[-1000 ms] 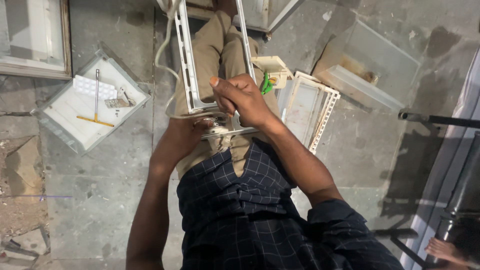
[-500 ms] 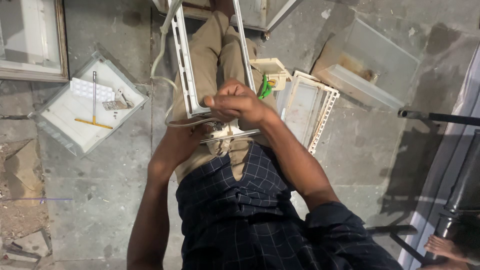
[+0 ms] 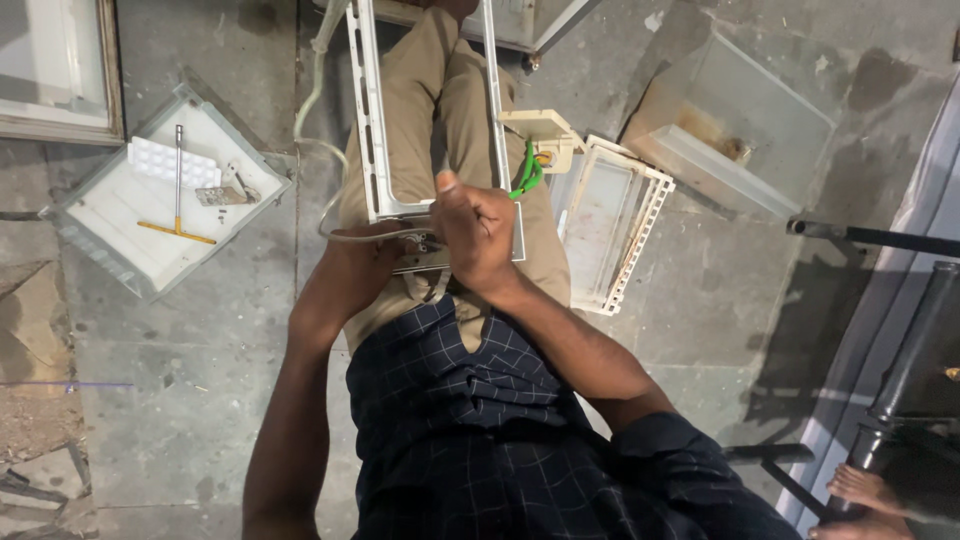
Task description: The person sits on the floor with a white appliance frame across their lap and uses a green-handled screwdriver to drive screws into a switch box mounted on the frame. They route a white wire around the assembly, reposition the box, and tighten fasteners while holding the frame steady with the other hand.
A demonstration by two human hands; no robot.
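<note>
Dark navy shirt [image 3: 470, 440] with thin pale windowpane check, short sleeves ending above the elbows. Khaki trousers [image 3: 440, 110], plain, slightly creased. Both forearms bare, no watch, rings or gloves visible on left hand [image 3: 350, 270] or right hand [image 3: 478, 232].

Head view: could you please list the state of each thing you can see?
White frame: lying along the lap, gripped at its near end.
Right hand: closed on the frame.
Left hand: at the frame's end.
Tray: open, holding tools.
Clear bin: tipped on floor.
</note>
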